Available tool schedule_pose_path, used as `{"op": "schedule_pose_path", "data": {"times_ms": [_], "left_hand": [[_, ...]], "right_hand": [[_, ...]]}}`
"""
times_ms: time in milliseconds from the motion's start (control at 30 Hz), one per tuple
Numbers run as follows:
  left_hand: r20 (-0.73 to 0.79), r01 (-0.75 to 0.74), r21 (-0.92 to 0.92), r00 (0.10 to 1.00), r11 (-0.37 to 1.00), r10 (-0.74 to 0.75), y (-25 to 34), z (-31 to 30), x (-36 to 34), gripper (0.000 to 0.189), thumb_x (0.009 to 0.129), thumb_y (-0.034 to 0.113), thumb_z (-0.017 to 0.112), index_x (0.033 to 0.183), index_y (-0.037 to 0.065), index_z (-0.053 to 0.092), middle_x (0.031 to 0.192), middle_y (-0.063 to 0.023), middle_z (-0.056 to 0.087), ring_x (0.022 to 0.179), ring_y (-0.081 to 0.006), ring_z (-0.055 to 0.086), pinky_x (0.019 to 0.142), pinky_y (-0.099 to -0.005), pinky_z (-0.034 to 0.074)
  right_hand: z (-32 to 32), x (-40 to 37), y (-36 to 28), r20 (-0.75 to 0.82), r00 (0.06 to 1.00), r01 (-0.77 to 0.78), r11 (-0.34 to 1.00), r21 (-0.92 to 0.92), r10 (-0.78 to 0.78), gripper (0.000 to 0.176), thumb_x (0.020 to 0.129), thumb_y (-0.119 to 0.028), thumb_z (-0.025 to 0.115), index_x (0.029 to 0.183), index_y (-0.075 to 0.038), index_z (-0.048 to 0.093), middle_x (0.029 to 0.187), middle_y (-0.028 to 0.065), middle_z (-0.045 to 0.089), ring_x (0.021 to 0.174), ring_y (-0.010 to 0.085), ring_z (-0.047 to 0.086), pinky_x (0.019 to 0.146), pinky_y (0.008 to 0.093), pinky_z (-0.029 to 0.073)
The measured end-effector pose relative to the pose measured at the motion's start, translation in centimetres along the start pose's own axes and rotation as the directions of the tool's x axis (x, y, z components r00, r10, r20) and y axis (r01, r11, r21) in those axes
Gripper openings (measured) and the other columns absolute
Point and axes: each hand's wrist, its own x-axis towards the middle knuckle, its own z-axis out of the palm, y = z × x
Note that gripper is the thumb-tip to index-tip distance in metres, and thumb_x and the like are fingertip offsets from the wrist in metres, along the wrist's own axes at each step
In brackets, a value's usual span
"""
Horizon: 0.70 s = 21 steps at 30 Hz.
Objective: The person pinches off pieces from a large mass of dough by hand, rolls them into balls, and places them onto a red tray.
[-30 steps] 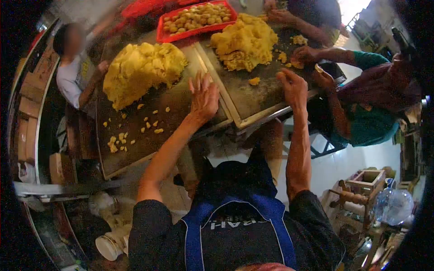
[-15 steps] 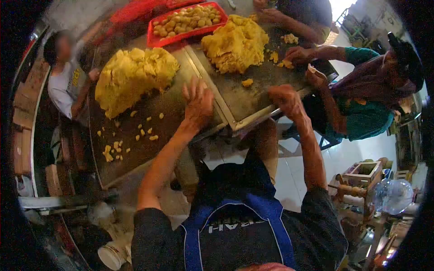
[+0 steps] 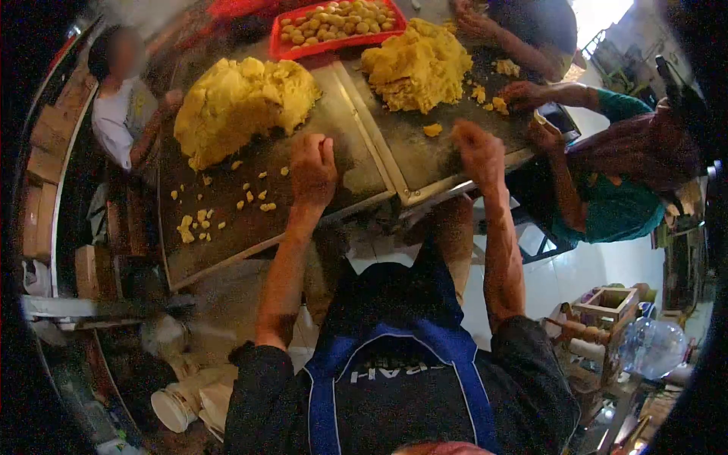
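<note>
My left hand is over the left table, its fingers curled in; whatever is inside them, if anything, is hidden. It is nearest to a large mound of yellow dough. My right hand is closed above the edge of the right table, and I cannot see what it holds. A small yellow lump lies just left of it. Beyond, a second dough mound rests on the right table. Several small dough bits are scattered at the left.
A red tray of round dough balls stands at the back. Metal strips edge the two adjoining tables. A co-worker in a green sleeve works at the right, and another person is at the left. A water bottle is lower right.
My left hand has gone from spread fingers to curled ones and shifted slightly left. My right hand has risen a little in view. The tables have shifted up and right in view.
</note>
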Motion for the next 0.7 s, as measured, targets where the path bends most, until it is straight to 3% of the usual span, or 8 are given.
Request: {"op": "schedule_pose_path", "data": {"times_ms": [133, 167, 267, 367, 467, 567, 633, 700], "left_hand": [[0.050, 0.287, -0.116, 0.958, 0.951, -0.283, 1.0, -2.0, -2.3, 0.022, 0.094, 0.024, 0.060, 0.096, 0.004, 0.070, 0.116, -0.0138, 0.065, 0.099, -0.0356, 0.056, 0.088, -0.0474, 0.047], [0.138, 0.328, -0.114, 0.940, 0.938, -0.312, 1.4, -1.8, -2.6, 0.021, 0.092, 0.024, 0.062, 0.093, 0.006, 0.073, 0.116, -0.0121, 0.065, 0.099, -0.0350, 0.056, 0.086, -0.0467, 0.048], [0.231, 0.127, 0.166, 0.959, 0.978, -0.163, 2.8, -0.9, -4.3, 0.018, 0.089, 0.027, 0.067, 0.096, 0.011, 0.075, 0.123, -0.0102, 0.066, 0.105, -0.0373, 0.057, 0.091, -0.0455, 0.048], [0.175, 0.137, 0.101, 0.973, 0.985, -0.153, 2.6, -0.3, -4.5, 0.015, 0.082, 0.022, 0.070, 0.093, 0.012, 0.074, 0.115, -0.0081, 0.065, 0.104, -0.0344, 0.055, 0.092, -0.0459, 0.045], [0.198, 0.171, 0.071, 0.963, 0.983, -0.182, 1.4, 1.0, -4.6, 0.014, 0.081, 0.017, 0.071, 0.094, 0.011, 0.070, 0.112, -0.0097, 0.062, 0.107, -0.0326, 0.054, 0.097, -0.0465, 0.040], [0.130, 0.046, 0.006, 0.990, 0.999, -0.047, -0.2, 2.0, -5.2, 0.021, 0.079, 0.009, 0.070, 0.099, 0.009, 0.064, 0.106, -0.0125, 0.063, 0.103, -0.0329, 0.057, 0.091, -0.0476, 0.043], [0.055, -0.073, -0.043, 0.996, 0.996, 0.076, 0.1, 2.1, -5.5, 0.026, 0.076, 0.004, 0.070, 0.100, 0.008, 0.061, 0.100, -0.0140, 0.064, 0.096, -0.0331, 0.061, 0.082, -0.0473, 0.049], [0.139, 0.175, -0.529, 0.983, 0.831, -0.118, 1.9, 1.2, -6.6, 0.027, 0.082, 0.001, 0.066, 0.106, 0.006, 0.055, 0.101, -0.0145, 0.066, 0.091, -0.0293, 0.065, 0.077, -0.0424, 0.052]], "right_hand": [[1.2, -1.6, -4.5, -0.017, 0.996, -0.078, 0.923, 0.376, 0.091, 0.029, 0.093, -0.019, 0.068, 0.119, -0.006, 0.069, 0.108, 0.0166, 0.072, 0.100, 0.0172, 0.068, 0.084, 0.0296, 0.052], [5.0, -2.3, -3.2, -0.059, 0.980, -0.104, 0.740, 0.665, 0.191, 0.030, 0.093, -0.015, 0.068, 0.121, -0.006, 0.068, 0.109, 0.0176, 0.072, 0.102, 0.0172, 0.068, 0.087, 0.0294, 0.052], [9.1, -5.5, -6.3, 0.041, 0.992, 0.067, 0.778, 0.625, -0.118, 0.026, 0.093, -0.015, 0.066, 0.117, -0.006, 0.068, 0.105, 0.0162, 0.072, 0.097, 0.0239, 0.070, 0.082, 0.0347, 0.054], [9.6, -6.6, -9.1, 0.130, 0.910, 0.380, 0.917, 0.120, -0.394, 0.018, 0.091, -0.016, 0.066, 0.106, -0.006, 0.069, 0.098, 0.0145, 0.070, 0.091, 0.0337, 0.068, 0.075, 0.0425, 0.054], [9.2, -7.5, -12.2, 0.138, 0.824, 0.541, 0.835, 0.094, -0.550, 0.018, 0.089, -0.021, 0.067, 0.101, -0.007, 0.067, 0.095, 0.0132, 0.068, 0.089, 0.0387, 0.064, 0.073, 0.0462, 0.052], [8.2, -6.1, -11.6, 0.437, 0.783, 0.506, 0.862, -0.035, -0.442, 0.021, 0.087, -0.019, 0.069, 0.104, -0.008, 0.066, 0.097, 0.0127, 0.068, 0.093, 0.0368, 0.063, 0.077, 0.0440, 0.052], [9.2, -6.0, -10.9, 0.333, 0.855, 0.414, 0.910, 0.026, -0.398, 0.022, 0.086, -0.018, 0.070, 0.105, -0.008, 0.066, 0.098, 0.0123, 0.068, 0.092, 0.0363, 0.064, 0.077, 0.0434, 0.052], [9.1, -5.8, -10.8, 0.233, 0.912, 0.322, 0.941, 0.100, -0.337, 0.023, 0.085, -0.017, 0.071, 0.106, -0.007, 0.066, 0.099, 0.0119, 0.068, 0.092, 0.0357, 0.064, 0.078, 0.0429, 0.052]]}}
